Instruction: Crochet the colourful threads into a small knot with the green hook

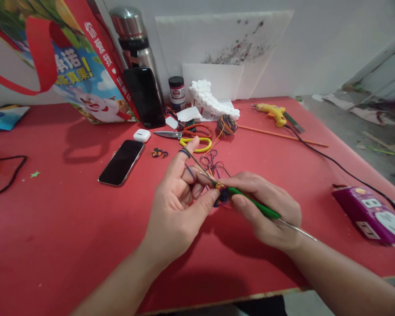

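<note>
My left hand (179,197) pinches a small multicoloured crochet piece (221,196) between thumb and fingers. Dark yarn loops round its raised index finger and runs down to the piece. In my right hand (270,208) is a crochet hook (255,202) with a green grip, held like a pen. The hook's thin metal tip lies over the piece, near the left fingers; its other metal end sticks out behind the right hand. Behind my hands, loose yarn strands (213,161) lead toward a multicoloured yarn ball (227,125). Part of the piece is hidden by my fingers.
Scissors (184,135) with red and yellow handles, a phone (121,163) and a white earbud case (142,135) lie beyond my left hand. A yellow glue gun (273,113) rests at the back right, its black cord passing a purple power strip (371,215).
</note>
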A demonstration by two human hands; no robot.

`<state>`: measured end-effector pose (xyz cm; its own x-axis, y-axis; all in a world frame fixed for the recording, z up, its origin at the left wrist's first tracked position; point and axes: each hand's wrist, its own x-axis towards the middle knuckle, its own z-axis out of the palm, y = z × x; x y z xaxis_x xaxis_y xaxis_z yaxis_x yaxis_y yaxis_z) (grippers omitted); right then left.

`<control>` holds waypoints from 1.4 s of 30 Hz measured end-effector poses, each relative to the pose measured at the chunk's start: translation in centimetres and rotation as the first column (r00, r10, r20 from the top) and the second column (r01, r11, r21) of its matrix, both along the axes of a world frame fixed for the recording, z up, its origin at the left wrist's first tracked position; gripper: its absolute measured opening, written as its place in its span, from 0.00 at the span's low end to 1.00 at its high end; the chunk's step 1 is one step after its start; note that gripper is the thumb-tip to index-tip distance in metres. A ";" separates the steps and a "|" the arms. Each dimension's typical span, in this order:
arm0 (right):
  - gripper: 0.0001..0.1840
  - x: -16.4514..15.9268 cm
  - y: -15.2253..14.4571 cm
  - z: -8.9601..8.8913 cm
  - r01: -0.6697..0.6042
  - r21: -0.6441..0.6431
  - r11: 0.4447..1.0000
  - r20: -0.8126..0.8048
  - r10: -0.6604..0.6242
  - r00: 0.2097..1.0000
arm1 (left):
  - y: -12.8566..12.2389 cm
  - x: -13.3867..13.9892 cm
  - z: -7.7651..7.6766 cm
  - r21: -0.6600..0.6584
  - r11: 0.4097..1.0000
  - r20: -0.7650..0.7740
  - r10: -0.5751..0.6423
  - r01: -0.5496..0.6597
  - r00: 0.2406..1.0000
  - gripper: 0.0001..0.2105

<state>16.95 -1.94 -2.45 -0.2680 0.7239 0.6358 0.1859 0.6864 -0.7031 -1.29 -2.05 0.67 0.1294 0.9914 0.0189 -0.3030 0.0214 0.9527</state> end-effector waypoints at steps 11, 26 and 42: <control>0.13 -0.4 -0.6 -0.6 0.010 -0.154 0.988 -0.169 -0.036 0.985 | -0.1 0.1 -0.4 0.006 1.000 0.038 0.019 -0.019 0.999 0.32; 0.09 -0.4 0.2 0.3 -0.444 -0.461 0.768 -0.681 0.015 0.732 | 0.2 -0.3 -0.3 0.076 0.996 0.024 0.036 -0.037 0.999 0.29; 0.09 -0.6 0.2 0.0 -0.358 -0.451 0.818 -0.621 0.000 0.784 | 0.0 0.1 0.3 0.055 0.994 -0.120 0.102 -0.096 0.988 0.42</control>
